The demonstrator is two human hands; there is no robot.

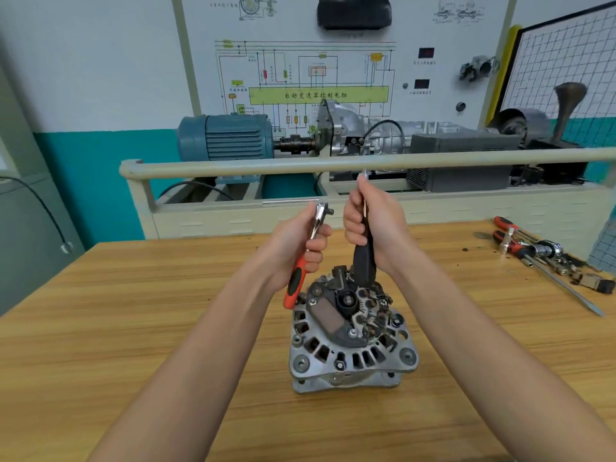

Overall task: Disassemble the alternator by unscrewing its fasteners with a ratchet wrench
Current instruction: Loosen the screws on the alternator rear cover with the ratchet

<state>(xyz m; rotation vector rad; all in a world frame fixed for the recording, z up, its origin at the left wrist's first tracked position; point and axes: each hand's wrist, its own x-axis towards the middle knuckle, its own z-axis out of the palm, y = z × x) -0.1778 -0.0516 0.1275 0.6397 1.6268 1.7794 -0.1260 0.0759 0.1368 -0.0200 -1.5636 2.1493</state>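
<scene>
The grey alternator (353, 345) stands on the wooden table (133, 311), its rear face with black and brown parts turned up. My left hand (300, 241) grips a ratchet wrench (308, 251) by its shaft; the chrome head points up and the orange-and-black handle hangs down beside the alternator's upper left edge. My right hand (373, 225) grips a black-handled tool (364, 261) held upright, its black end low over the alternator's top and a thin metal tip sticking out above my fingers.
Loose tools (540, 253), among them red-handled ones, sockets and a long screwdriver, lie at the table's right edge. Behind the table runs a beige rail (300, 166) in front of a training rig with a blue motor (226, 136) and a gearbox.
</scene>
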